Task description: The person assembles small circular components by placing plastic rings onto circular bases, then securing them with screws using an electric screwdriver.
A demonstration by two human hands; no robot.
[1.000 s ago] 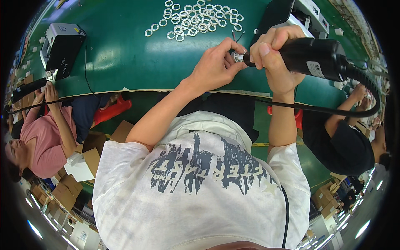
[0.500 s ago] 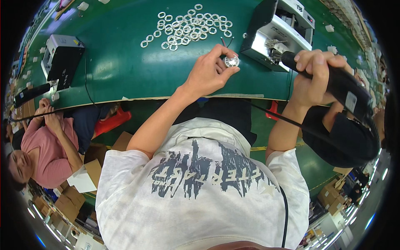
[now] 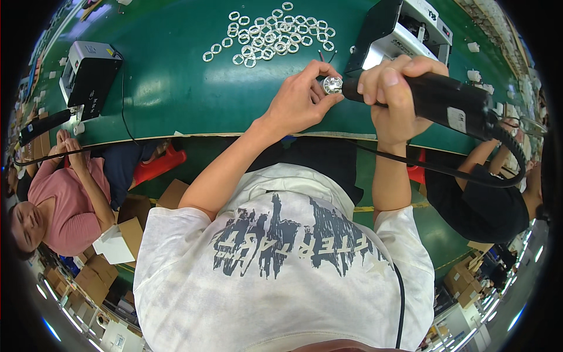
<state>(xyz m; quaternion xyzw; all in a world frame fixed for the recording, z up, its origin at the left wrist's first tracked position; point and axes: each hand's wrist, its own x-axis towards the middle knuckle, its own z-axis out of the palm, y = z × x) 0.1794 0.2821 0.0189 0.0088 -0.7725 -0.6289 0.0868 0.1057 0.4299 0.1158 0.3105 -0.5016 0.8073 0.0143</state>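
My left hand (image 3: 302, 100) pinches a small round clear part (image 3: 332, 85) just above the near edge of the green table (image 3: 164, 88). In my right hand (image 3: 390, 97) is a black corded power screwdriver (image 3: 446, 102), held level with its tip against that part. The tool's black cable (image 3: 469, 176) loops down to the right. A pile of several clear rings (image 3: 270, 36) lies farther back on the table, beyond both hands.
A black-and-white machine (image 3: 404, 32) stands behind my right hand. Another small device (image 3: 88, 73) sits at the table's left. One person in pink (image 3: 64, 199) sits at the left and another in black (image 3: 487, 199) at the right. Cardboard boxes (image 3: 117, 240) lie below.
My right hand has swung the screwdriver back in from the right, and its tip now meets the part in my left hand. My left hand has stayed nearly where it was.
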